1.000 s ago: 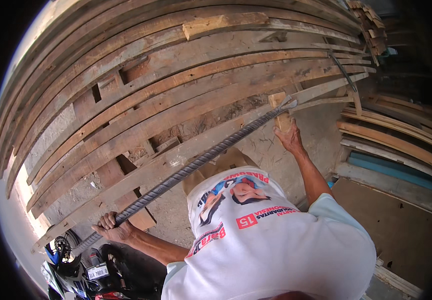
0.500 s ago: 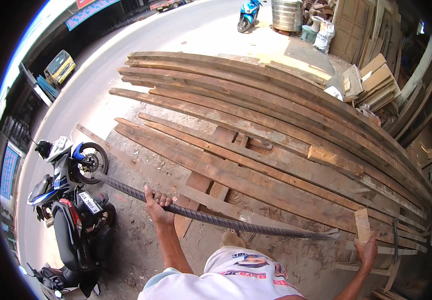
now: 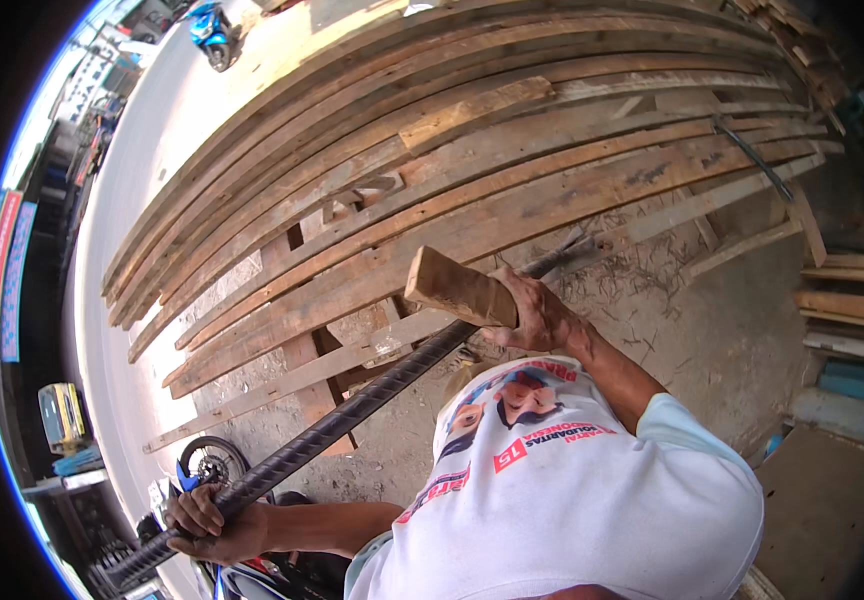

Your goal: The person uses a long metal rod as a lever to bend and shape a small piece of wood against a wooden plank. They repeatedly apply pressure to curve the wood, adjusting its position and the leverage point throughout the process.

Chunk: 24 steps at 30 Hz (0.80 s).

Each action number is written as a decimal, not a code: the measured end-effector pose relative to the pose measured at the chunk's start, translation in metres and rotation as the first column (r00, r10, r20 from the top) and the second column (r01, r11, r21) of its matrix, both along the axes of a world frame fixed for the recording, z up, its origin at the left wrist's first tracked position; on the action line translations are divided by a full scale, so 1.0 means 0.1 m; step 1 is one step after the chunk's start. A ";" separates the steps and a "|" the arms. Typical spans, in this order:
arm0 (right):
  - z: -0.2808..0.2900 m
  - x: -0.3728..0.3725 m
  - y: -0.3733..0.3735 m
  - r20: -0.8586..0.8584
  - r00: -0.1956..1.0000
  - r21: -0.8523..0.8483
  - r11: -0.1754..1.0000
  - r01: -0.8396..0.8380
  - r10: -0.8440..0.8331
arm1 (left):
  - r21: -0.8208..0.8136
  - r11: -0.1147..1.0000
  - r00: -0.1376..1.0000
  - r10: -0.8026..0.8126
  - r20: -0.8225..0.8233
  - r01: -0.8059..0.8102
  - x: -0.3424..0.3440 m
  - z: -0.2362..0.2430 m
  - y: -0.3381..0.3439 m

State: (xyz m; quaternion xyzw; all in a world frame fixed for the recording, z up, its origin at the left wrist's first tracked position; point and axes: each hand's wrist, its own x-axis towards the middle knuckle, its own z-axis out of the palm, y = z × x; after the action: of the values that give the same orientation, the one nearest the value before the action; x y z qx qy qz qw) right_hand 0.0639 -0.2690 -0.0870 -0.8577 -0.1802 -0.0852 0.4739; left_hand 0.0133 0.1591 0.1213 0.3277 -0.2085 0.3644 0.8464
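My left hand (image 3: 217, 525), at the lower left, is closed around a long dark ribbed steel bar (image 3: 352, 407) near its near end. The bar slants up to the right, and its far end looks flattened and forked. In my right hand (image 3: 542, 315) is a short wooden block (image 3: 457, 285), gripped at one end with the other pointing left. Block and hand cover part of the bar; whether they touch it I cannot tell. Beyond them lie several long wooden beams (image 3: 472, 225) side by side, resting on cross pieces.
A short timber offcut (image 3: 477, 113) lies on the beams, and a dark metal bar (image 3: 752, 160) lies across their right ends. A parked motorcycle (image 3: 214, 462) stands close by my left arm. Stacked boards (image 3: 852, 300) are at the right. A blue scooter (image 3: 210, 35) stands farther off.
My view has swung to the right. The bar has gone from nearly level to steeply slanted, its left end nearer me. My right hand has brought the block in over the bar.
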 end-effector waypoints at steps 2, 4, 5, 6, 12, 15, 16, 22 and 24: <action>-0.01 0.03 -0.05 0.057 0.998 0.117 0.993 0.007 -0.014 | 0.087 0.996 0.997 -0.037 0.064 0.031 0.00 0.22 -0.09; -0.03 0.01 -0.13 0.047 0.998 0.195 0.980 0.034 -0.045 | 0.121 0.991 0.989 -0.069 0.130 0.053 0.12 0.46 -0.40; -0.02 0.02 -0.14 0.055 0.997 0.237 0.971 0.033 -0.047 | 0.098 0.989 0.978 -0.123 0.166 0.108 0.15 0.60 -0.51; -0.02 0.02 -0.16 0.056 0.997 0.264 0.964 0.043 -0.060 | 0.112 0.981 0.966 -0.179 0.188 0.160 0.18 0.73 -0.61; 0.20 -0.03 -0.36 0.048 0.973 0.389 0.902 0.189 -0.225 | 0.272 0.947 0.906 -0.259 0.335 0.171 0.41 1.39 -0.89; 0.25 0.00 -0.54 0.116 0.936 0.401 0.878 0.261 -0.331 | 0.323 0.882 0.824 -0.447 0.348 0.342 0.53 1.51 -1.15; 0.26 0.01 -0.65 0.113 0.929 0.422 0.863 0.277 -0.353 | 0.371 0.901 0.869 -0.357 0.341 0.225 0.58 1.51 -1.26; 0.18 -0.01 -0.85 -0.140 0.962 0.503 0.821 0.272 -0.234 | 0.698 0.476 0.841 0.377 0.388 -0.535 0.84 1.75 -1.06; 0.19 0.05 -0.87 -0.145 0.956 0.440 0.849 0.294 -0.256 | 0.700 -0.019 0.477 0.718 0.506 -0.714 0.82 1.60 -1.64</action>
State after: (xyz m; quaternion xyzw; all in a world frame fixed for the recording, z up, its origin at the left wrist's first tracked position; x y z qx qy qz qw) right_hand 0.0693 -0.3560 -0.0683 -0.7419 -0.0112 -0.1575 0.6517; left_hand 0.0956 -0.0050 0.2810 0.7586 -0.1580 0.5832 0.2438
